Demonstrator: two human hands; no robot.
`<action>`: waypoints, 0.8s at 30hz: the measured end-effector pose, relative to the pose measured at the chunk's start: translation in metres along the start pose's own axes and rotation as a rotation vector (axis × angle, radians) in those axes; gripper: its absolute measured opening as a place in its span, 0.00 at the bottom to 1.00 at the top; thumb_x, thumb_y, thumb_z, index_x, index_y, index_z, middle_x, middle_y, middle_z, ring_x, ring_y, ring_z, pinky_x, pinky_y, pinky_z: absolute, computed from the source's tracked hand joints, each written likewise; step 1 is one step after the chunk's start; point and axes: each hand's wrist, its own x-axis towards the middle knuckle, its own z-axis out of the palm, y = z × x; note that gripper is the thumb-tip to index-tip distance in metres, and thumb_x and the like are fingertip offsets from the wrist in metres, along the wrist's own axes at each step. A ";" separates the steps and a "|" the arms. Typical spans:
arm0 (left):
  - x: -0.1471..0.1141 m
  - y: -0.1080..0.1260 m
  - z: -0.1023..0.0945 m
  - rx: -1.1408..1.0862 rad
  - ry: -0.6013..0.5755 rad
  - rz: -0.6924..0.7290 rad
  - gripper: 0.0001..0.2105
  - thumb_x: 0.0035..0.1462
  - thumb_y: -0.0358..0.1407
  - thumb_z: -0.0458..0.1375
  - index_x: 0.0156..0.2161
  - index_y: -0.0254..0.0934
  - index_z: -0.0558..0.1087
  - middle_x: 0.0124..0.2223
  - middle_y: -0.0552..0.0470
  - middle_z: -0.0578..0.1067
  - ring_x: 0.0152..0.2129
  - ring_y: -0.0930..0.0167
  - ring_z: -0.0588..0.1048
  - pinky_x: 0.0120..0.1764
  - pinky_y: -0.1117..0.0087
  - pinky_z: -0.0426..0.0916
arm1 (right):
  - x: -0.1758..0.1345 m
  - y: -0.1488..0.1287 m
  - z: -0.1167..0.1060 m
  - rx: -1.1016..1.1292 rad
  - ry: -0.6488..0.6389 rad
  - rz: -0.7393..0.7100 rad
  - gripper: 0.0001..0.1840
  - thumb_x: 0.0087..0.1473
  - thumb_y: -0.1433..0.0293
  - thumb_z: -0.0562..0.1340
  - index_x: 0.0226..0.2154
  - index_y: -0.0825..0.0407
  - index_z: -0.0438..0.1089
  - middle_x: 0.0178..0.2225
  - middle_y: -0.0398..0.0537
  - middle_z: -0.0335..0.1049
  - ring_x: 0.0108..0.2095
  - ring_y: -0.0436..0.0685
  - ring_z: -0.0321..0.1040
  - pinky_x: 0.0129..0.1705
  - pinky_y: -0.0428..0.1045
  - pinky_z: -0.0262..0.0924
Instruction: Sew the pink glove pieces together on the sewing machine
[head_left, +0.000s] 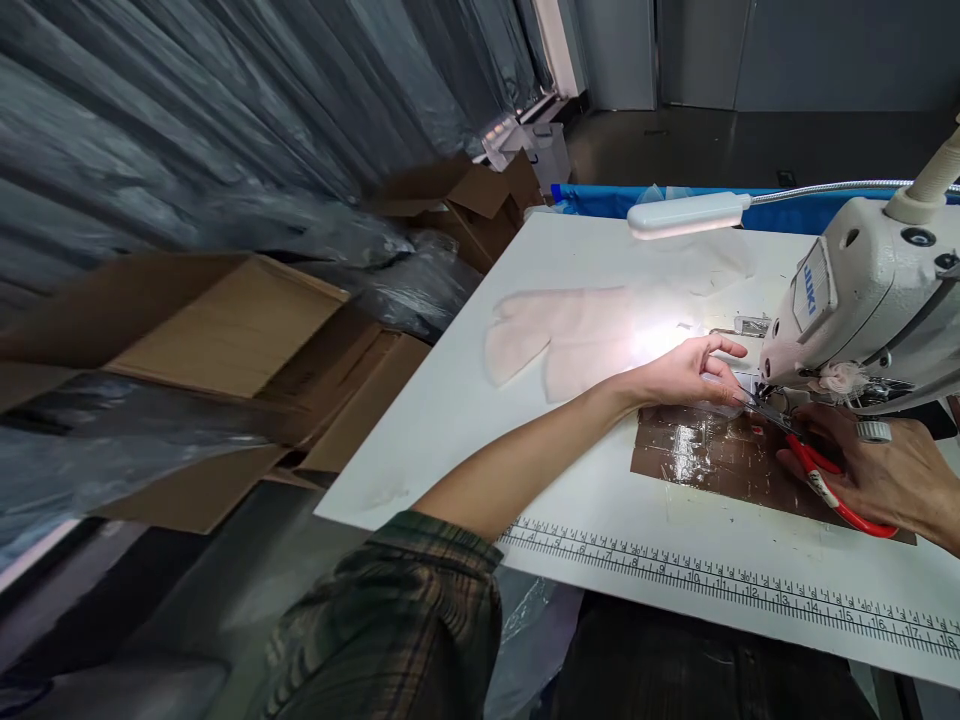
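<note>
Your right hand (889, 465) is closed around red-handled scissors (804, 455) by the sewing machine (862, 295); your left hand (684, 374) half-curls near their tips, its hold unclear.

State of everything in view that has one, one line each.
Red-handled scissors: in the right hand; blade opening unclear.
Left hand: at the scissor tips; grip unclear.
Lamp: lit.
Sewing machine: running or stopped, can't tell.
Near cardboard box: open, flaps spread.
Far cardboard box: open.
Pale material: flat on the white table.
</note>
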 end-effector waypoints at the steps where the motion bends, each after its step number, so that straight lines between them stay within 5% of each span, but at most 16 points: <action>1: 0.000 0.000 0.000 0.009 0.005 -0.001 0.34 0.44 0.32 0.70 0.56 0.31 0.63 0.31 0.50 0.78 0.32 0.67 0.78 0.40 0.63 0.69 | 0.001 0.000 0.000 0.023 0.003 0.001 0.34 0.56 0.36 0.50 0.32 0.45 0.75 0.26 0.49 0.74 0.27 0.63 0.75 0.23 0.50 0.58; 7: -0.001 0.004 0.003 0.027 0.038 -0.020 0.35 0.42 0.30 0.71 0.55 0.31 0.63 0.29 0.53 0.77 0.32 0.68 0.78 0.43 0.63 0.70 | 0.009 -0.001 -0.003 0.147 0.014 -0.016 0.35 0.55 0.35 0.49 0.31 0.44 0.76 0.24 0.48 0.72 0.30 0.63 0.75 0.29 0.54 0.65; 24: 0.000 0.000 0.003 0.029 0.006 -0.012 0.38 0.43 0.33 0.71 0.58 0.32 0.62 0.30 0.51 0.78 0.31 0.67 0.79 0.41 0.63 0.70 | 0.010 -0.001 -0.008 0.339 -0.090 -0.056 0.27 0.61 0.45 0.51 0.32 0.43 0.78 0.27 0.46 0.77 0.26 0.58 0.73 0.26 0.51 0.64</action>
